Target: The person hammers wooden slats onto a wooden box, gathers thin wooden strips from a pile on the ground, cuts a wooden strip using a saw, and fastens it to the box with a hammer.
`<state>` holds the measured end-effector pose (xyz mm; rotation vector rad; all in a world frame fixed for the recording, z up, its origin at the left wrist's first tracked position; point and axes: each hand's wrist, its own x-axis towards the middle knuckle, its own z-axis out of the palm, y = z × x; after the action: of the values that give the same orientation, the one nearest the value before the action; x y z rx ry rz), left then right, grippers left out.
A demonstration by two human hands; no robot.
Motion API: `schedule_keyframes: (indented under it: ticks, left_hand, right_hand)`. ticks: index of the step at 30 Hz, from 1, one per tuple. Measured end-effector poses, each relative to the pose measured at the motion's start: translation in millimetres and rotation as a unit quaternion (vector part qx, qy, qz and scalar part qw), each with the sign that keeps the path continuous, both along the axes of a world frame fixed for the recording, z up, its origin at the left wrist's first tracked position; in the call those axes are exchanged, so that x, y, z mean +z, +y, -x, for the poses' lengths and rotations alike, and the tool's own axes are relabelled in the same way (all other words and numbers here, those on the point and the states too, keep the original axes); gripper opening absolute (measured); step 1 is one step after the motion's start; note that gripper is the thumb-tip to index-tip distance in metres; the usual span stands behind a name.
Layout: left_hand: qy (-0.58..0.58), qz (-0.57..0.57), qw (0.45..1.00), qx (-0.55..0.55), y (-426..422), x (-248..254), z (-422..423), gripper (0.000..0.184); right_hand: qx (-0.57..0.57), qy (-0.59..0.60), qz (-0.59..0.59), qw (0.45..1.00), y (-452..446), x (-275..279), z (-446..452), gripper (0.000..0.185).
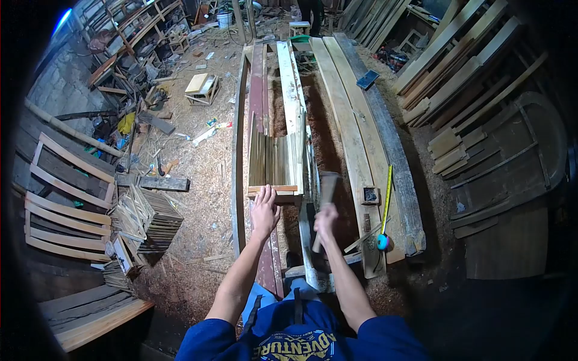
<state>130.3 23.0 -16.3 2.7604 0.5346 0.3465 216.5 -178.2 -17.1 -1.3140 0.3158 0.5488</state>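
A box of upright thin wooden slats (274, 159) stands on the planks in front of me, with a reddish-brown wooden strip (286, 188) along its near edge. My left hand (265, 212) grips that near edge, fingertips over the strip. To the right of the box, my right hand (326, 220) is closed around the handle of a hammer (328, 188). The hammer's head points away from me and is smeared by motion. It is apart from the box.
Long planks (346, 102) form the bench. On its right lie a tape measure (383, 242) with its yellow blade out, a small open box (369, 195) and a phone (368, 79). Stacked slatted pieces (150, 210) and a small stool (202, 89) stand left. Boards (463, 60) lean right.
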Motion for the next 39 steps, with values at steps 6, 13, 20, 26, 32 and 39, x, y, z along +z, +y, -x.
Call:
schedule_keyframes:
  ticks: [6, 13, 20, 26, 32, 39]
  left_hand:
    - [0.011, 0.019, 1.000, -0.006, 3.5, 4.0, 0.0, 0.059]
    - [0.018, 0.017, 1.000, 0.006, 1.2, 11.0, -1.1, 0.060]
    - [-0.018, 0.001, 1.000, -0.011, 4.1, -1.3, 0.5, 0.058]
    - [-0.024, 0.008, 1.000, -0.014, 4.9, -5.5, 1.3, 0.059]
    - [-0.032, -0.020, 0.999, -0.009, 2.8, 1.3, -1.6, 0.060]
    - [-0.031, -0.010, 0.999, -0.006, 1.9, 0.3, -0.5, 0.060]
  right_hand:
    - [0.021, -0.010, 0.042, 0.999, -18.5, 24.2, -16.6, 0.024]
    - [0.124, 0.057, 0.043, 0.990, -14.9, 23.1, 35.9, 0.024]
    - [-0.073, 0.032, -0.043, 0.996, -13.9, 10.0, 30.8, 0.025]
    - [-0.015, 0.084, -0.029, 0.996, -16.1, -16.8, 25.9, 0.022]
    - [0.104, 0.102, 0.021, 0.989, -21.3, -8.2, 38.2, 0.020]
    - [0.103, 0.083, 0.031, 0.991, -25.2, -15.8, 53.3, 0.022]
